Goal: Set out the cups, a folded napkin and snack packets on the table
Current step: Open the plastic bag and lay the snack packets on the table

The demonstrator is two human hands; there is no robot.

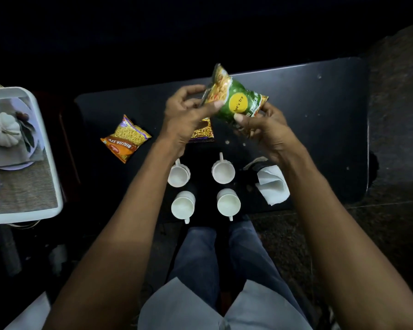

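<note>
Head view: both hands meet just above the centre of the frame, holding a green snack packet in the air over the dark table. The left hand pinches the packet's left edge between thumb and fingertips; the right hand closes on its lower right corner, thumb on the printed face. The packet is tilted, its top seam pointing to the upper left.

It looks like a light, air-puffed foil pouch: soft, crinkly and probably slick on the glossy face, with brittle contents that would crush under a hard squeeze. The flat crimped seams at the ends are the sensible places to hold it, with light pressure, and it should lie flat when set down.

An orange snack packet lies flat on the table at centre left, clear of the hands. A third packet lies partly hidden beneath the left hand; its label cannot be read.

Below the hands, four white cups stand in a two-by-two block, the upper pair with handles pointing up the frame, the lower pair with handles pointing down. Rigid and likely breakable, they are best left where they are. A folded white napkin lies just right of the cups, limp and easily shifted.

A white tray sits at the left edge of the frame, off the table.
</note>
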